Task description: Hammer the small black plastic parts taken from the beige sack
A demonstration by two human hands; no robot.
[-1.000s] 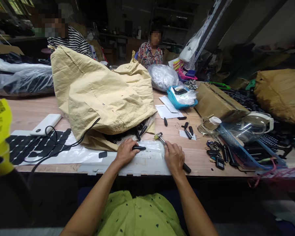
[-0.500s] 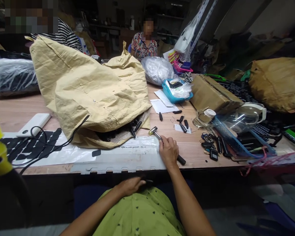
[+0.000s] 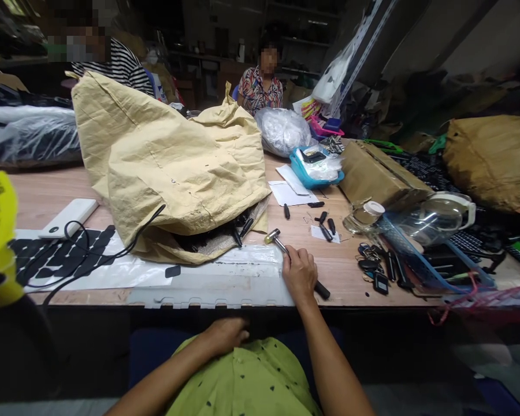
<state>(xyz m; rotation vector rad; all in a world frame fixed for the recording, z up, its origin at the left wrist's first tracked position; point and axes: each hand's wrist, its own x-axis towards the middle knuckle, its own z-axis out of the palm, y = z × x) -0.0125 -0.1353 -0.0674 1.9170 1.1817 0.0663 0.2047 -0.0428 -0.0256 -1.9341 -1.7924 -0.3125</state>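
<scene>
My right hand (image 3: 300, 274) is closed round the handle of a small hammer (image 3: 278, 241), resting at the table's front edge. The hammer's head points up and left, and the black handle end shows below my hand. My left hand (image 3: 227, 335) is low in front of my green shirt, below the table edge. Its fingers are curled and slightly blurred; whatever they hold, if anything, is hidden. A pale mat (image 3: 238, 283) lies left of my right hand. Beyond it a large beige cloth bag (image 3: 177, 156) lies with its mouth open, dark pieces showing inside.
Several small black pieces (image 3: 325, 231) lie right of the bag. Farther right are keys (image 3: 368, 260), a blue basket (image 3: 398, 237), a clear jug (image 3: 442, 214) and a cardboard box (image 3: 372, 173). A white power bank (image 3: 69, 218) with a black cable sits left. Two people are across the table.
My left hand has shifted slightly, and the dark piece that stuck out from its fingers no longer shows. My right hand stays on the hammer. The view has turned slightly left.
</scene>
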